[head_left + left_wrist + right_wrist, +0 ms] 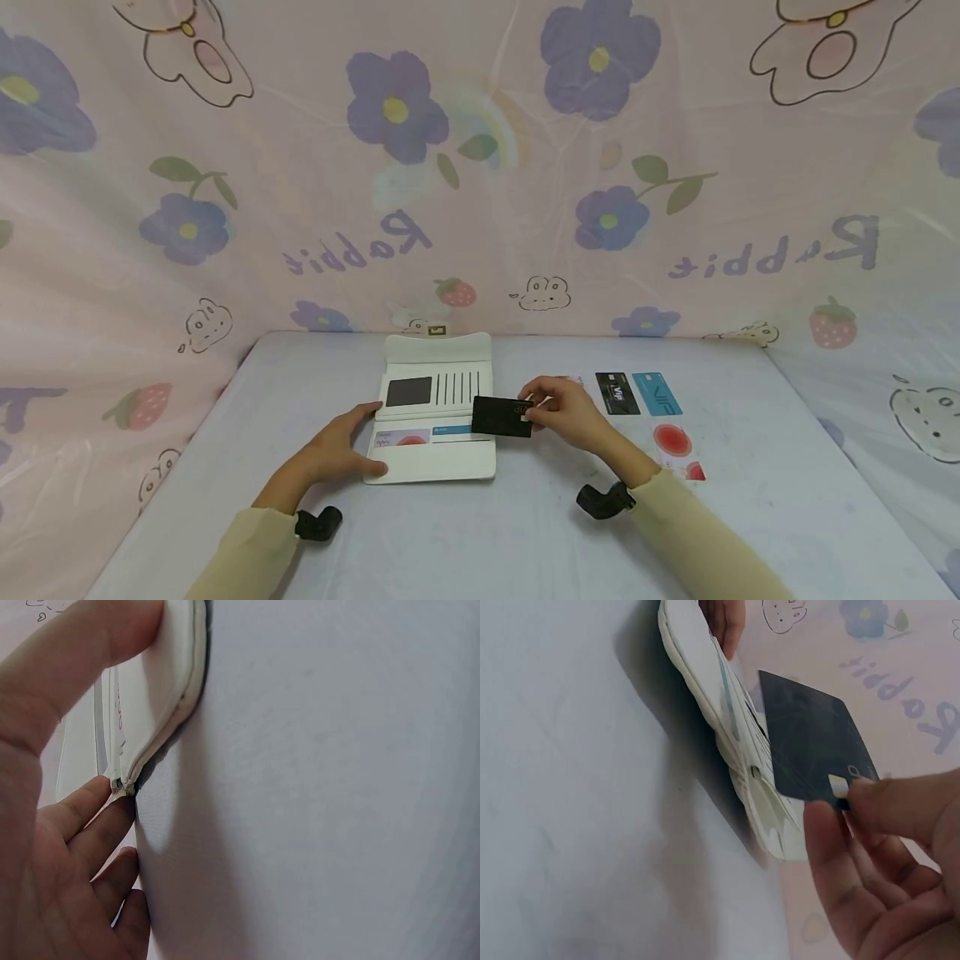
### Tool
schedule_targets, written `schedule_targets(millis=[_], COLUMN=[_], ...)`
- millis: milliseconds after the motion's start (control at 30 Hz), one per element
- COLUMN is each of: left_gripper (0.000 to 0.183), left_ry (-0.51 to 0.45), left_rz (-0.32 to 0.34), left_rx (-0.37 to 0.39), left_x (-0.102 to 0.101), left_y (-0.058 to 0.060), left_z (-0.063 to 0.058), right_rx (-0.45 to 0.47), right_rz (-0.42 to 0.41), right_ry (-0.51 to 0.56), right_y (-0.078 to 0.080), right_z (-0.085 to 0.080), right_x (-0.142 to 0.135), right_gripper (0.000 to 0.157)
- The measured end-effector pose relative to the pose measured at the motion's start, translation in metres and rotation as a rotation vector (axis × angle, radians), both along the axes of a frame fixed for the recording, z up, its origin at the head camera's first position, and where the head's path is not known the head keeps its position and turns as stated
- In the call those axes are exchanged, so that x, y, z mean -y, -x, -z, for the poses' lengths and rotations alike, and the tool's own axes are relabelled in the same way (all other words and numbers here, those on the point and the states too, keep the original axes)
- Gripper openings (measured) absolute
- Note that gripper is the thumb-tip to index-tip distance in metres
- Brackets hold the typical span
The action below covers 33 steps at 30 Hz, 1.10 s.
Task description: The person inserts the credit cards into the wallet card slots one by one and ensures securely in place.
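A white wallet lies unfolded on the table, with card slots and a dark window panel in its upper half. A pink card and a blue card show in its lower pocket. My right hand pinches a black card by its right end, between thumb and fingers. In the head view that card overlaps the wallet's right edge. My left hand steadies the wallet's left side; its thumb rests on the lower flap and the extended fingers touch the edge near the fold.
Right of the wallet lie a black VIP card, a blue VIP card and a card with a red circle. Another card is mostly hidden behind the right hand. A patterned cloth hangs behind the table.
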<state>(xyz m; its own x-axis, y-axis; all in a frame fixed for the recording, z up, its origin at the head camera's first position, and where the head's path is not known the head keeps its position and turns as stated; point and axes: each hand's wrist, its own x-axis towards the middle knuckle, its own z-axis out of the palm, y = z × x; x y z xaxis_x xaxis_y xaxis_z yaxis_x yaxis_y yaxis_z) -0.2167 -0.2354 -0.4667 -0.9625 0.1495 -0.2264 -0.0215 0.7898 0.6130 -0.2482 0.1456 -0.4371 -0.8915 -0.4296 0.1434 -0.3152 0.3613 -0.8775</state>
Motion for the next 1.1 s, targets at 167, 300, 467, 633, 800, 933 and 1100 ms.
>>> schedule_targets(millis=[167,300,467,633,800,933,1100], left_gripper=[0.107,0.105,0.104,0.104,0.104,0.104,0.103], left_ry=[0.000,0.002,-0.007,-0.006,-0.007,-0.004,-0.005], left_rz=[-0.002,0.008,0.022,0.016,0.020,0.021,0.029], left_rx=[-0.004,-0.016,-0.029,-0.020,-0.031,-0.030,-0.035], left_x=[0.000,0.001,0.001,0.001,0.002,0.001,0.000], left_y=[0.000,-0.001,-0.002,-0.002,0.000,-0.001,-0.002], left_z=[-0.001,-0.001,-0.002,-0.001,0.002,0.000,-0.003], right_rx=[0.044,0.059,0.054,0.051,0.039,0.011,-0.012], right_rz=[0.012,0.013,0.008,-0.004,0.011,0.023,0.017], right_ry=[0.062,0.102,0.115,0.144,0.136,0.110,0.098], right_y=[0.000,0.000,0.000,0.000,-0.001,0.000,0.002], right_z=[0.004,0.007,0.012,0.016,0.016,0.018,0.023], right_x=[0.012,0.022,0.035,0.046,0.053,0.056,0.057], right_gripper=[0.024,0.027,0.034,0.036,0.035,0.032,0.030])
